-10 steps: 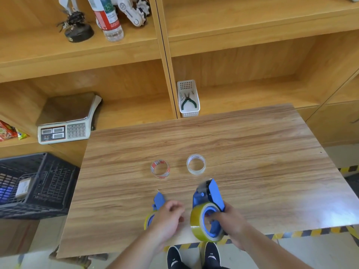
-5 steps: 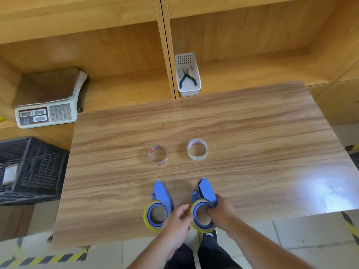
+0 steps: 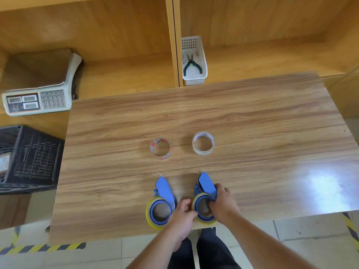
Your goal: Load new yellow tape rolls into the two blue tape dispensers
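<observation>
Two blue tape dispensers lie side by side near the table's front edge, each carrying a yellow tape roll. The left dispenser [image 3: 162, 188] rests free with its yellow roll [image 3: 149, 214] around the blue hub. My right hand [image 3: 224, 205] grips the right dispenser [image 3: 206, 182] from the right, fingers inside its hub. My left hand [image 3: 181, 215] touches the left rim of the right yellow roll [image 3: 201, 195]. Two nearly used-up clear rolls stand farther back: one with a red-printed core [image 3: 160, 148] and one plain [image 3: 203, 143].
The wooden table [image 3: 252, 133] stands against wooden shelving. A white basket [image 3: 194, 76] with pliers sits on the shelf behind. A weighing scale [image 3: 37, 100] is at back left, a black crate [image 3: 27, 158] on the left. Striped floor tape runs along the front.
The right dispenser was lowered from upright in my right hand to flat on the table. My left hand left the left dispenser and moved to the right roll. The camera tilted down.
</observation>
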A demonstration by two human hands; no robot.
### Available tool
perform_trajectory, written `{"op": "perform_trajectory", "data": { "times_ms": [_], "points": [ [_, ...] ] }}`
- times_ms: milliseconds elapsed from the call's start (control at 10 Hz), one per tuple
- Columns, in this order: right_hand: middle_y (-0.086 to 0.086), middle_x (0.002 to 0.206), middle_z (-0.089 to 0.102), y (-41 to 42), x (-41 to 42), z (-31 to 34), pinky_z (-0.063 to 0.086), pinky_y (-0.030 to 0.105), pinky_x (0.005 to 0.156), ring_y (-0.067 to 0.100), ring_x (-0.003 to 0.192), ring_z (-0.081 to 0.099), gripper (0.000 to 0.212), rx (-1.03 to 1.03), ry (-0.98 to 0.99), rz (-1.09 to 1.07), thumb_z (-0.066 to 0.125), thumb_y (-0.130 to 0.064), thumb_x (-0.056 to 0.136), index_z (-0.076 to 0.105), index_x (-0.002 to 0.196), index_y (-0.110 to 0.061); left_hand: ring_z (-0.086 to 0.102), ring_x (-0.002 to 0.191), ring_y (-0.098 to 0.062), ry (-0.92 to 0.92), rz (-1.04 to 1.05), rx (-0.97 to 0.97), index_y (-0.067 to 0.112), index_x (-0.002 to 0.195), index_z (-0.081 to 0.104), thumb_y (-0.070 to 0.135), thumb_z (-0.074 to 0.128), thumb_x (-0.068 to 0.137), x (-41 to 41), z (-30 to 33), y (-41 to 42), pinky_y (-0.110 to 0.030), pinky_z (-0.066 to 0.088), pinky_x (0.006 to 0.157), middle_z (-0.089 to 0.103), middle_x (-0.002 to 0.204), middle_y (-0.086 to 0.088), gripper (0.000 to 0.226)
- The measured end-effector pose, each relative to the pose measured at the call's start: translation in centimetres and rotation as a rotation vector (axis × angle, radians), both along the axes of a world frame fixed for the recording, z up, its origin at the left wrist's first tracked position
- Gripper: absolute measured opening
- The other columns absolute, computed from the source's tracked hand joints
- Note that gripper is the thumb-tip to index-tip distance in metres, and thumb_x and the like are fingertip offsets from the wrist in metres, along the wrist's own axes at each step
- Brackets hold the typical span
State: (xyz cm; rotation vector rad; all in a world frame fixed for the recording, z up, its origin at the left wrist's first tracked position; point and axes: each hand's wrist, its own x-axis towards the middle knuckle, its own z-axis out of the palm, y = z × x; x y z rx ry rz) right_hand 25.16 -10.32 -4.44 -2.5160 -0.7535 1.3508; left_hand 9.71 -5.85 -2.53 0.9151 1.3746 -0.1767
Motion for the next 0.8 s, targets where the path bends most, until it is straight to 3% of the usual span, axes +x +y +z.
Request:
{"op": "perform_trajectory", "data": {
  "times_ms": [100, 400, 600, 800],
  "points": [
    [0.004, 0.118, 0.048, 0.0, -0.2, -0.5, 0.046, 0.035, 0.069, 0.024, 0.081, 0.055, 0.043, 0.010, -0.024, 0.016, 0.061, -0.015, 0.089, 0.048, 0.129, -0.024, 0.050, 0.121, -0.014, 0.004, 0.015, -0.020, 0.026, 0.150, 0.043, 0.017, 0.058, 0.098, 0.0, -0.6, 0.3, -0.041, 0.040, 0.118, 0.047, 0.133, 0.006, 0.055],
    [0.001, 0.112, 0.044, -0.2, -0.2, -0.8, 0.051, 0.035, 0.075, 0.025, 0.089, 0.058, 0.052, 0.021, -0.018, 0.011, 0.067, -0.020, 0.085, 0.046, 0.133, -0.027, 0.049, 0.125, -0.015, -0.001, -0.025, 0.015, 0.033, 0.152, 0.038, 0.027, 0.063, 0.094, -0.2, -0.6, 0.1, -0.039, 0.040, 0.115, 0.045, 0.155, 0.001, 0.064],
    [0.001, 0.113, 0.045, -0.4, -0.1, 0.3, 0.057, 0.044, 0.081, 0.029, 0.097, 0.060, 0.067, 0.016, 0.022, 0.012, 0.070, -0.025, 0.075, 0.041, 0.135, -0.027, 0.046, 0.125, -0.010, -0.036, -0.040, 0.061, 0.034, 0.154, 0.037, 0.029, 0.063, 0.093, -1.0, 0.9, 0.0, -0.028, 0.039, 0.099, 0.040, 0.160, 0.008, 0.067],
    [0.003, 0.129, 0.044, -0.8, 0.3, 1.9, 0.054, 0.048, 0.093, 0.030, 0.114, 0.055, 0.084, 0.052, -0.023, 0.030, 0.070, -0.035, 0.071, 0.033, 0.145, -0.028, 0.048, 0.138, -0.015, -0.034, -0.065, 0.105, 0.031, 0.153, 0.039, 0.030, 0.067, 0.090, -1.8, 2.4, 0.3, -0.037, 0.039, 0.116, 0.040, 0.160, 0.006, 0.070]
  ]
}}
